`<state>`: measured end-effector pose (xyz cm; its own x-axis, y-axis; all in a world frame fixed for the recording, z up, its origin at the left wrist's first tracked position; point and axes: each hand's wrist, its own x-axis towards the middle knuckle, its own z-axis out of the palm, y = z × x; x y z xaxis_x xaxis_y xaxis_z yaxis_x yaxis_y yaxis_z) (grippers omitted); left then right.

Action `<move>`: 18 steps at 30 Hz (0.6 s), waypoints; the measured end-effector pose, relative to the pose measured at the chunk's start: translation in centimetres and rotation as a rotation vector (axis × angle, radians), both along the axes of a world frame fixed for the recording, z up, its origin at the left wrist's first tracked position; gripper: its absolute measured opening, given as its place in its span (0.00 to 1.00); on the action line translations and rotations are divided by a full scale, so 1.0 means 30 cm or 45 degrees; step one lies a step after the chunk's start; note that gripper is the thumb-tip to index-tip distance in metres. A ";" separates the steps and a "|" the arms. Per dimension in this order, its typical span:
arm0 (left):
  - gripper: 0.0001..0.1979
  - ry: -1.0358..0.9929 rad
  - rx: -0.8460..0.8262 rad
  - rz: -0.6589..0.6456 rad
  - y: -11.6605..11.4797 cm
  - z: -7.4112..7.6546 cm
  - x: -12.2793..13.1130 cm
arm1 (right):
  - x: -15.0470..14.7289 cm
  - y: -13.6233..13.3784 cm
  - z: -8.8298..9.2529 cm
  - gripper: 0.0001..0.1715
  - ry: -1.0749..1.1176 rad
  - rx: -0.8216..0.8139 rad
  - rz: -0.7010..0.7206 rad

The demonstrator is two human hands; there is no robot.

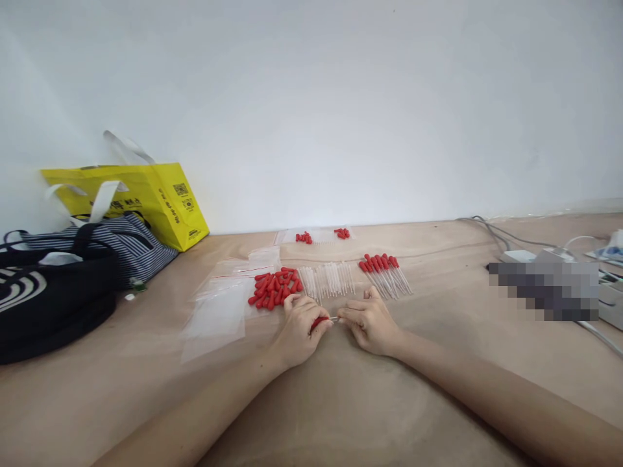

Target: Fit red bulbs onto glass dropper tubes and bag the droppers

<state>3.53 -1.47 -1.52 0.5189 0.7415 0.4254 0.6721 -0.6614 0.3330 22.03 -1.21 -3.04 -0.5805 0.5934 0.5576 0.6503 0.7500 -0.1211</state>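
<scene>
My left hand [302,326] is closed on a red rubber dropper bulb [318,322]. My right hand [370,322] pinches a thin clear dropper tube [333,318], whose end meets the bulb between the two hands. How far the tube sits inside the bulb is hidden by my fingers. Just beyond my left hand lies a pile of loose red bulbs [273,287]. Beside it, rows of clear tubes [335,279] lie on the table. Past my right hand, several droppers with red bulbs on their tubes [385,272] lie side by side.
Clear plastic bags [217,318] lie flat at the left of the bulbs. Near the wall is another bag with small red bulbs [304,238]. A yellow bag [185,207], a striped bag [141,243] and a black bag [58,305] stand left. Cables [487,227] and a blurred object [545,288] are right.
</scene>
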 end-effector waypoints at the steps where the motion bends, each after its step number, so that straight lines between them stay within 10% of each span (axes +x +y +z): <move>1: 0.08 0.008 -0.005 0.001 0.001 0.001 -0.003 | 0.000 -0.001 0.000 0.12 0.012 -0.024 0.000; 18: 0.05 0.085 -0.015 -0.048 0.014 0.008 -0.050 | 0.014 0.005 -0.006 0.14 0.041 -0.095 0.033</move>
